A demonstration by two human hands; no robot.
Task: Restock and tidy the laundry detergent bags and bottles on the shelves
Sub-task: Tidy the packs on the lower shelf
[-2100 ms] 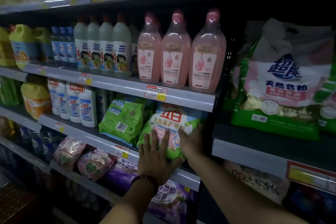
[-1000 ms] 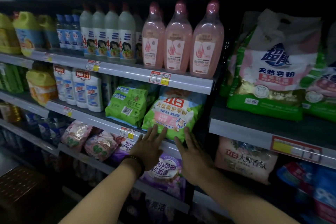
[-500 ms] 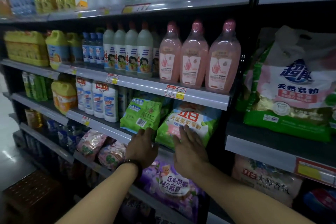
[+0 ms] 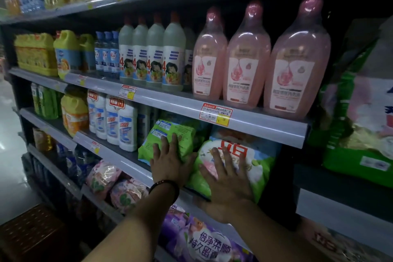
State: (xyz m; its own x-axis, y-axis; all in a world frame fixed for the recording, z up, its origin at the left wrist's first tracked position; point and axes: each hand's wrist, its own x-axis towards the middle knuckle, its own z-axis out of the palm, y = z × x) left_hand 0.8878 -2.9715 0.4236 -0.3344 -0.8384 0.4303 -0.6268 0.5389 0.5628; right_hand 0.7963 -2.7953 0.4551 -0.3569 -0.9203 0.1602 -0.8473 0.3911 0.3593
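Observation:
Two green detergent bags stand side by side on the middle shelf (image 4: pixel 119 155). My left hand (image 4: pixel 170 161), with a dark bracelet at the wrist, presses flat on the left green bag (image 4: pixel 168 134), which shows its back label. My right hand (image 4: pixel 225 181) lies spread on the front of the right green and white bag (image 4: pixel 251 155) with red characters. Both hands have straight fingers. Three pink detergent bottles (image 4: pixel 246 66) stand on the shelf above.
White bottles (image 4: pixel 119 121) stand left of the bags; white and blue bottles (image 4: pixel 153 53) fill the shelf above. Purple bags (image 4: pixel 204 240) and pink bags (image 4: pixel 104 176) lie below. A large green and pink bag (image 4: pixel 361 123) sits in the right bay. A brown crate (image 4: pixel 32 232) stands on the floor.
Both hands rose from the shelf edge onto the bags: the left onto the left green bag, the right onto the right one. The view shifted closer and leftward.

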